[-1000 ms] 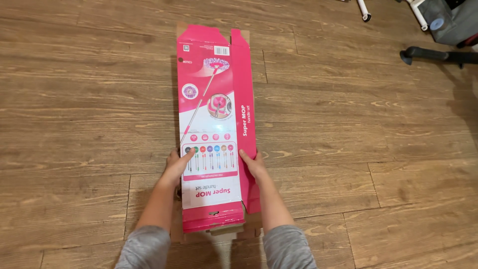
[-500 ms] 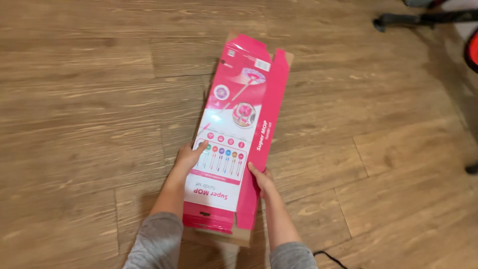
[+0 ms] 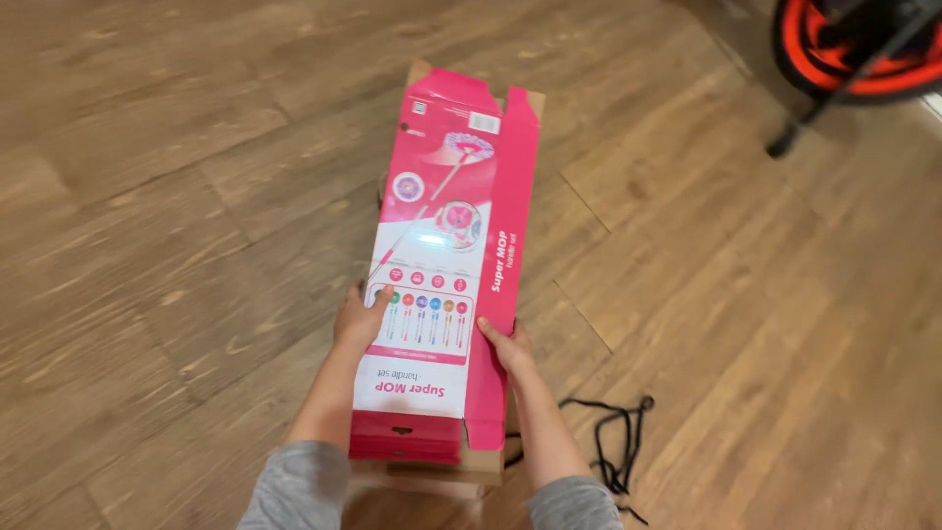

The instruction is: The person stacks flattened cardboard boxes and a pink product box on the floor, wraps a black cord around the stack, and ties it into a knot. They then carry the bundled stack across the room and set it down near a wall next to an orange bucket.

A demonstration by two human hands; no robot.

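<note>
A long flattened pink and white cardboard box (image 3: 442,245), printed with pictures of a mop, is held above the wooden floor (image 3: 177,196). My left hand (image 3: 361,319) grips its left edge near the middle, thumb on the printed face. My right hand (image 3: 505,344) grips the right edge, on the pink side panel. The box's open end flaps point away from me. Both forearms wear grey sleeves.
A tangled black cord (image 3: 613,442) lies on the floor just right of my right arm. At the top right stands a red and black round object (image 3: 854,49) with a thin black leg. Brown cardboard shows under the box's near end.
The view has swung right and the box has turned with it. The black cord and the red round object have come into sight. Both hands keep their grip on the box edges.
</note>
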